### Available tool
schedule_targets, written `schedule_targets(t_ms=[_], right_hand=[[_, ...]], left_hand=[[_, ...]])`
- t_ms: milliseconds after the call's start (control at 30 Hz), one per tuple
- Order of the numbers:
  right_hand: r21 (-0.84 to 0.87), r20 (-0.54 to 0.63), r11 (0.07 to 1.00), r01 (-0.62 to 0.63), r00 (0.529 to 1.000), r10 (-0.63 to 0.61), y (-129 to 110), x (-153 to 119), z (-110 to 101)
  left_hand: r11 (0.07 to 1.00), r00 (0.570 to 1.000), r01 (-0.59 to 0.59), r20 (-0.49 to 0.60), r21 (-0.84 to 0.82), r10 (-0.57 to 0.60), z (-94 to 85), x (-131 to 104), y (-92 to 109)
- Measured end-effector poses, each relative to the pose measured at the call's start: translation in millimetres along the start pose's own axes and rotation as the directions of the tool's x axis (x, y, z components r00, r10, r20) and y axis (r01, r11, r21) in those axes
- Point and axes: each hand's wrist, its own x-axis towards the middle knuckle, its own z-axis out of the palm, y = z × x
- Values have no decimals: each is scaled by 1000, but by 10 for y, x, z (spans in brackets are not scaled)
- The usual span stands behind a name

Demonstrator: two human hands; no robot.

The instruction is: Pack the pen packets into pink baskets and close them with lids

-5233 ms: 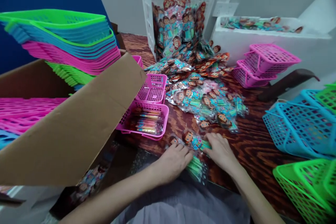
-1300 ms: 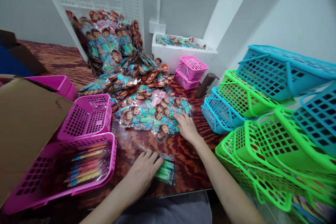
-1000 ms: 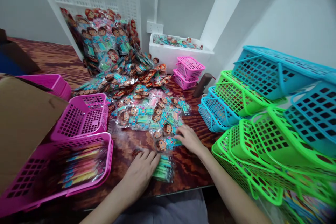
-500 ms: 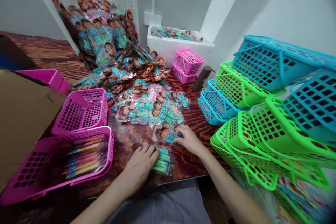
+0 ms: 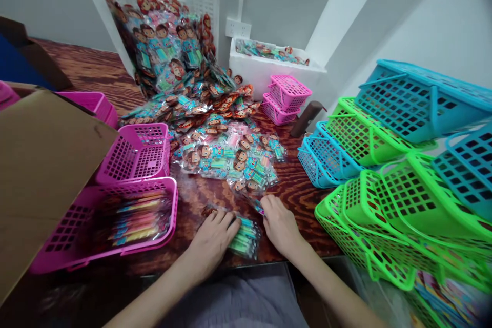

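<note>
Left hand, fingers slightly spread, on green-stick packets at table edge. Right hand, pinching one packet, perhaps two, edge-on; just tilted up off heap, so now separated. Behind: white box.

Grey walls with a white socket stand behind a wood-grained table.
</note>
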Motion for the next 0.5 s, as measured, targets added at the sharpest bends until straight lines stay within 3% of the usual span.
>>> schedule_targets(t_ms=[133, 233, 333, 433, 500], right_hand=[[26, 111, 993, -115, 988, 111, 118, 7, 19], [271, 185, 950, -158, 977, 110, 364, 295, -50], [416, 86, 907, -70, 996, 38, 524, 757, -122], [288, -39, 955, -76, 995, 91, 504, 1109, -131], [228, -78, 972, -65, 993, 85, 420, 1141, -111]], left_hand=[[1000, 999, -6, -39, -6, 5, 64, -5, -15], [1000, 999, -5, -39, -12, 4, 62, -8, -13], [1000, 1000, 8, -27, -24, -9, 10, -7, 2], [999, 1000, 22, -16, -29, -23, -8, -7, 7], [1000, 1000, 22, -10, -23, -22, 21, -10, -2]])
